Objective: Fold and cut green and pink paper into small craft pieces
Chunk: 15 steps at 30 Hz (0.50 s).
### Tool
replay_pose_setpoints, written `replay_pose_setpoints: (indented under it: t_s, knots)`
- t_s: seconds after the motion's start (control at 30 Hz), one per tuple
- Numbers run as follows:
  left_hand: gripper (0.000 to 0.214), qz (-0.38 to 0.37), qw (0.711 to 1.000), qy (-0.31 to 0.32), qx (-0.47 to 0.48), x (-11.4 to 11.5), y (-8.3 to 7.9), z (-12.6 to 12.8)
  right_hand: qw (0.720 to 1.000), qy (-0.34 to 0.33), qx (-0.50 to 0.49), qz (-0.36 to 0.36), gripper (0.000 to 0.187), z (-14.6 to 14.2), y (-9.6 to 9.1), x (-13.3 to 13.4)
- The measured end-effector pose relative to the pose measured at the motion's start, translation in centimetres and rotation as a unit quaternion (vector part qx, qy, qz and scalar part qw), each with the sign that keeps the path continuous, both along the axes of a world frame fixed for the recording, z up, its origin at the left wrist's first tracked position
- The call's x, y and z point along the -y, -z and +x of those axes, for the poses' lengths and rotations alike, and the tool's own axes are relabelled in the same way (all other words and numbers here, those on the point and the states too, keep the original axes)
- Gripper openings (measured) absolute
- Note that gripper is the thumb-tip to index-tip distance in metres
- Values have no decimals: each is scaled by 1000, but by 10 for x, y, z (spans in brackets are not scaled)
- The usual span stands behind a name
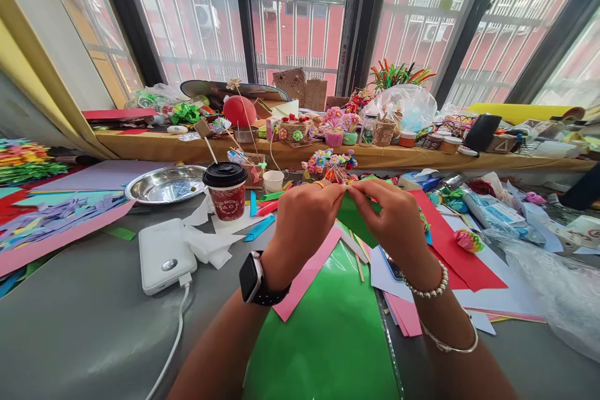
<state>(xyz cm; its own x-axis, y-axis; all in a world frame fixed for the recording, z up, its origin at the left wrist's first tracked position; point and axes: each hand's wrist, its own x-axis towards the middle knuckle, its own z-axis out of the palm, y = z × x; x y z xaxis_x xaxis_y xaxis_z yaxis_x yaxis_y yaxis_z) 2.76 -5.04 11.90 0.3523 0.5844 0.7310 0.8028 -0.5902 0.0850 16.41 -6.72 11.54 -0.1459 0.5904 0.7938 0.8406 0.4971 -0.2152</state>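
My left hand (304,219), with a black watch (253,276) on the wrist, is closed in a pinch. Facing it, my right hand (392,215) pinches too, thumb against forefinger, with a beaded bracelet (434,284) below. The fingertips of both hands meet; whatever they hold is too small to make out. Beneath them lie a green sheet in clear wrapping (328,331) and a pink paper strip (307,275). Just beyond the hands stands a bunch of small colourful flowers (328,164). A phone, partly hidden, lies under my right wrist.
On the left are a white power bank (166,256) with a cable, a lidded paper cup (225,194), and a metal dish (164,185). Red paper (452,247) and a clear plastic bag (553,287) lie on the right. Craft pieces crowd the ledge (187,145) below the window.
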Motion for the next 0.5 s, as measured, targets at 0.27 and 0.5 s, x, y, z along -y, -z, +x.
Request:
replay_pose_setpoints:
  t_s: [0.27,0.5]
  knots:
    - [17,-204,971,127,8,-7,-13,-17,968,-136,24,-210,19,17,-7,0]
    - [19,-328,915,232,40,-19,-8,-26,943,-176,27,-280,16,23,-4,-4]
